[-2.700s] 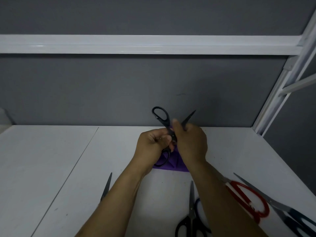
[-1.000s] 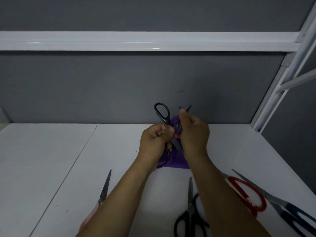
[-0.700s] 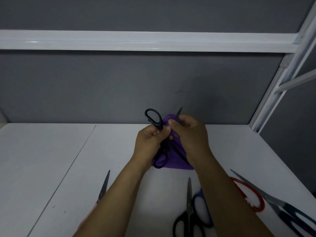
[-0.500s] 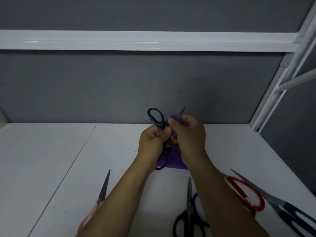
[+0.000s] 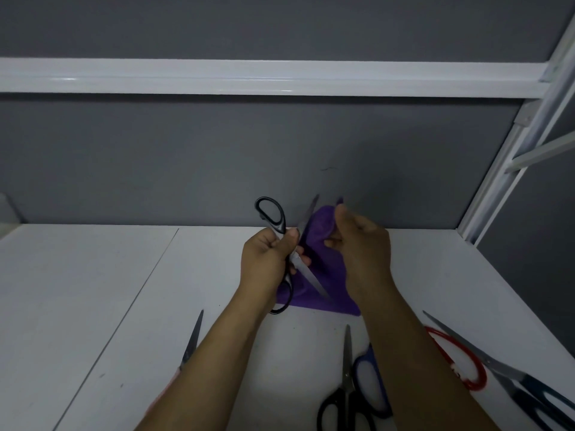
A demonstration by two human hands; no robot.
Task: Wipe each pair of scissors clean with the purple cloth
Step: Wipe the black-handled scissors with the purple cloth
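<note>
On the far left is the white flat surface [image 5: 93,306]. At 7 o'clock from the hands, a pair of pink-handled scissors [image 5: 193,337] lies on it. Its blade tip points to 12 o'clock, and an arm hides part of its handle.

In the middle, the left hand [image 5: 266,259] is lifted above the surface. Its fingers [image 5: 291,241] are curled tight round the black-handled metal scissors [image 5: 308,276], near where the two halves cross. These scissors are spread wide. One black loop sticks up at 12 o'clock from the hand and the other hangs at 6 o'clock. One blade points up to 1 o'clock and the other points down to 5 o'clock, across the soft purple cloth [image 5: 329,275].

The right hand [image 5: 364,253] is just beside, at 3 o'clock. Its thumb and fingers pinch the top of the cloth right next to the upper blade. The cloth hangs down between the hands, and I cannot tell if its bottom edge touches the surface.

At 6 o'clock from the right hand lie black-handled scissors with closed blades [image 5: 346,368] and blue-handled scissors [image 5: 375,396], close together. At 4 o'clock lie red-handled scissors [image 5: 463,379], and dark blue-handled scissors [image 5: 510,376] are just beside them.

A grey wall [image 5: 186,157] with a white rail [image 5: 280,77] stands behind. A white frame post [image 5: 510,157] leans at 2 o'clock.
</note>
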